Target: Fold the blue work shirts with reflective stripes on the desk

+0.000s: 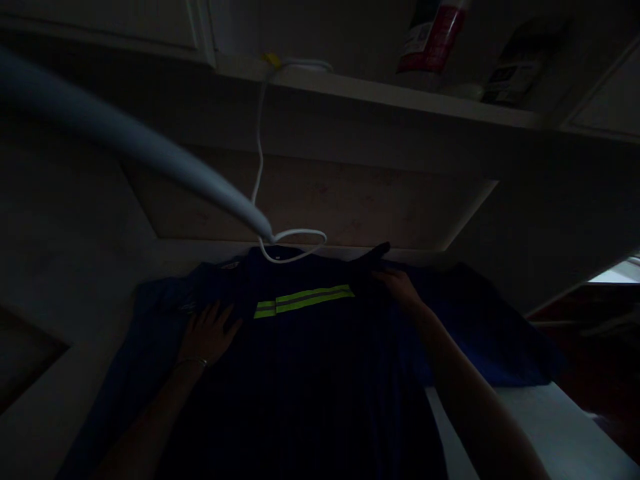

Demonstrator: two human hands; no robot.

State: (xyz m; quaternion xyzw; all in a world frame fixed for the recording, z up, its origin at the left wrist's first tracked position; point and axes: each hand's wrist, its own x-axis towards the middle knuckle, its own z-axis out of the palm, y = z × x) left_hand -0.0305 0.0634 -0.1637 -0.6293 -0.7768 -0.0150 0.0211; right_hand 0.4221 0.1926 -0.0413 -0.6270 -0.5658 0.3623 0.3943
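Observation:
A dark blue garment (pixel 310 360) with a yellow-green reflective stripe (pixel 304 300) lies spread on a pale surface (pixel 540 427) in dim light. My left hand (pixel 209 332) rests flat on its left part, fingers spread, a thin bracelet at the wrist. My right hand (pixel 397 285) reaches to the right of the stripe, fingers closed on a dark fold of the fabric (pixel 373 263) near the far edge.
A pale grey tube (pixel 125 143) slants in from the upper left, ending near a white cord (pixel 295 243) that loops by the garment's collar and runs up to a shelf (pixel 400 97). A red-and-white can (pixel 433 37) and another container (pixel 520 67) stand on the shelf.

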